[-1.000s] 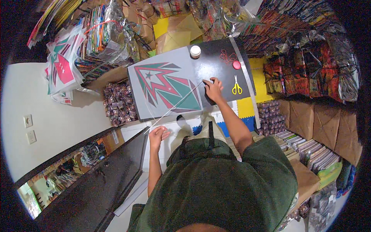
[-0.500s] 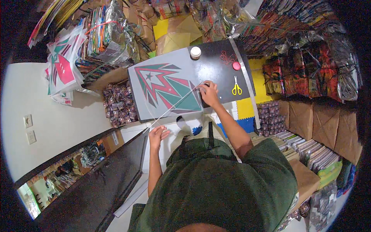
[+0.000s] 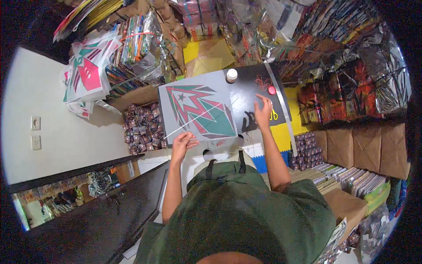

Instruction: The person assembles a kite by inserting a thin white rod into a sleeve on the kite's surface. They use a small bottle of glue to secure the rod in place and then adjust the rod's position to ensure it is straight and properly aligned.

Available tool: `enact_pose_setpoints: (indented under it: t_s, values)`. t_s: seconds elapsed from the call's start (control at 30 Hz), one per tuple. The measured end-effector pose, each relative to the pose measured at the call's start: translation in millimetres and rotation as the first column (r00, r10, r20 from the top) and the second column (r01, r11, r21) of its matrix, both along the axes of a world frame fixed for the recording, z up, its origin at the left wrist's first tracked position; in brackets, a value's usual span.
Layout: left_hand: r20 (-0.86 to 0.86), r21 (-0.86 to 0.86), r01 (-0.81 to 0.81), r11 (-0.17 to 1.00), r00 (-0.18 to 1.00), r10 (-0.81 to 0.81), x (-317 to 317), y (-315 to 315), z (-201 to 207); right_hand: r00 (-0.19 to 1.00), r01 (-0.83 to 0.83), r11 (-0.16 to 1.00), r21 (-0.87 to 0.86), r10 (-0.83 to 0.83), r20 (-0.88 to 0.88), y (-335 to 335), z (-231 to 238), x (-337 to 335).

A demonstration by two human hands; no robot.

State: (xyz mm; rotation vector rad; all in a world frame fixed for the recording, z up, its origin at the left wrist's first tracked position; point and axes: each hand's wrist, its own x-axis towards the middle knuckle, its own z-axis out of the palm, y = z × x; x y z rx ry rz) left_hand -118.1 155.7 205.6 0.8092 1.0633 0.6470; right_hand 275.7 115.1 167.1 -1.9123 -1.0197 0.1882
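A thin white stick lies slantwise across a pale sheet with a red, green and white star design. My left hand is at the sheet's near edge, just below the stick, its fingers curled together; what they hold, if anything, is too small to make out. Over the dark tabletop, my right hand hovers with fingers apart and nothing in it. Beside it, the scissors show only part of their yellow handles. A pink round lid-like piece and red string lie beyond that hand.
A white jar stands at the table's far side. Left of the table is a box of small dark wrapped pieces. Wrapped bundles and brown cartons crowd the right. Similar printed sheets hang at the far left.
My right hand has let go of the stick's upper end and moved right, toward the scissors. The stick now rests over the sheet. The whole view has shifted a little.
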Motion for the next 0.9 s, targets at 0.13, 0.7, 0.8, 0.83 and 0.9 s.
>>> enact_pose_setpoints:
  t_s: [0.13,0.7,0.8,0.83,0.9]
  values:
    - [-0.030,0.131,0.135,0.982,0.991,-0.133,-11.1,22.2,32.8,0.998,-0.052,0.993,0.102,0.054,-0.015,15.2,96.2,-38.5]
    - [-0.240,0.542,0.464,0.701,0.884,-0.401,-83.2,86.5,160.7,0.529,-0.197,0.780,0.594,0.595,-0.605,88.3,245.8,-255.0]
    - [-0.331,0.546,0.510,0.665,0.860,-0.388,-101.5,99.1,152.9,0.503,-0.148,0.776,0.613,0.593,-0.629,88.6,244.3,-267.4]
    - [-0.288,0.597,0.412,0.688,0.911,-0.296,-105.9,105.2,146.4,0.513,-0.122,0.783,0.610,0.576,-0.637,89.7,242.3,-269.7]
    - [-0.189,0.686,0.205,0.698,0.977,-0.100,-114.2,111.9,140.9,0.527,-0.070,0.789,0.610,0.548,-0.649,94.1,237.2,-271.3]
